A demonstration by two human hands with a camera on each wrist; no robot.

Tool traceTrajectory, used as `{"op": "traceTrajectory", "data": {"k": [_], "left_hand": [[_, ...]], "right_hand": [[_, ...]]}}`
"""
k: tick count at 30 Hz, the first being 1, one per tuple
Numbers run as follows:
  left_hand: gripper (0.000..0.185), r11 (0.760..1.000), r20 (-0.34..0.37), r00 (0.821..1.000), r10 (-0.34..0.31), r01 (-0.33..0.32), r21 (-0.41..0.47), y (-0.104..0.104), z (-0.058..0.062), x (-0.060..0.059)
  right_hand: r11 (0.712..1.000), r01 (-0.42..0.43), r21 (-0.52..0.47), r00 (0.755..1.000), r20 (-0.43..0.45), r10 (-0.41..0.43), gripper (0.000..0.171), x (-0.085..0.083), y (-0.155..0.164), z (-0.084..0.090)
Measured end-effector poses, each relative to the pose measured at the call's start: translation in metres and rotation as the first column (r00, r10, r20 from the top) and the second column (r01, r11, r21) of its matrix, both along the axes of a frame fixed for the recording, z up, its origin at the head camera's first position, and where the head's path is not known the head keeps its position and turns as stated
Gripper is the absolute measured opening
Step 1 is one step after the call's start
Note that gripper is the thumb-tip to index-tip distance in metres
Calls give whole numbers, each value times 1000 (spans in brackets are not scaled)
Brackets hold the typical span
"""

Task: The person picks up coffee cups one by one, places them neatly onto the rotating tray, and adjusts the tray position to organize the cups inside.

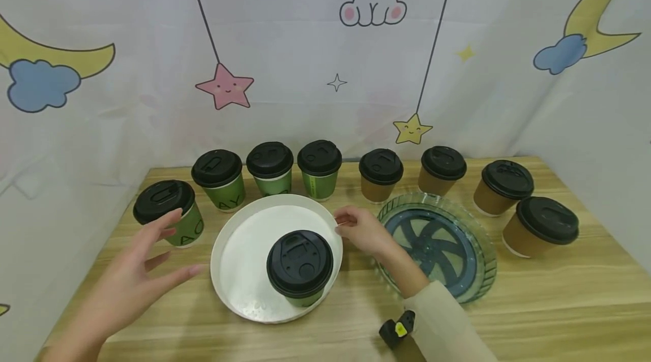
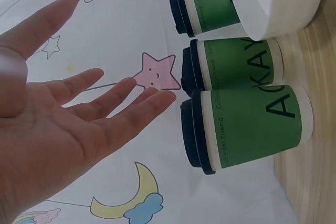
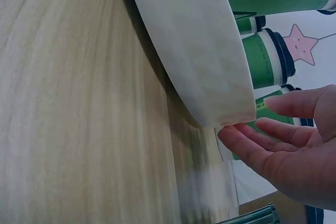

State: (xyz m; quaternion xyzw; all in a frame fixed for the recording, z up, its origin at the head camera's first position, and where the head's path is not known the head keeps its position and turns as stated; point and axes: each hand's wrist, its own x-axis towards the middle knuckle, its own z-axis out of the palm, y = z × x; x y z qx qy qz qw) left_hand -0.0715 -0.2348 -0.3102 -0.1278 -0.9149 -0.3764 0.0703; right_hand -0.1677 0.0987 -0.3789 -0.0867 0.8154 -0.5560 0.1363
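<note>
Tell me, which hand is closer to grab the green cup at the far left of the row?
Probably the left hand. It hovers open right beside that green cup, fingers spread toward it. The right hand is across the white tray, fingertips at its rim.

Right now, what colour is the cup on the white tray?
Green, with a black lid: cup on the tray. Head view shows it best.

Your white tray [image 1: 231, 249] lies flat on the tabletop, round with a raised rim. A green cup [image 1: 300, 265] with a black lid stands upright in its near right part. Another lidded green cup [image 1: 168, 212] stands upright just left of the tray.
</note>
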Motion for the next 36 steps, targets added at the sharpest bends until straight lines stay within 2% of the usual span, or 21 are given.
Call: {"op": "traceTrajectory", "data": {"k": [9,11,15,18,24,30,32,36], "left_hand": [[84,998,27,999,46,-45,-51,-18,-6,2],[85,996,38,998,59,-57,-62,-20,-8,3],[85,996,42,997,69,-67,-58,-24,-9,5],[84,997,18,997,69,-68,-42,-27,-10,6],[84,996,22,997,76,-75,-46,-28,-10,7],[83,996,17,997,79,-78,-33,-33,-14,5],[83,996,6,997,82,-81,-26,-35,-16,4],[86,994,42,993,107,-105,-33,-42,-17,2]], "right_hand": [[997,-70,30,995,-75,72,24,7,8,-3],[997,-78,11,995,-61,79,24,10,11,-2],[996,-77,-44,996,31,79,26,14,15,2],[998,-55,-15,996,69,56,27,12,16,5],[993,-22,114,1000,-1,22,31,-1,8,6],[994,-92,64,995,-24,93,33,-7,4,0],[992,-110,56,993,-38,113,31,-6,5,0],[987,-139,83,987,-69,144,26,1,10,1]]}}
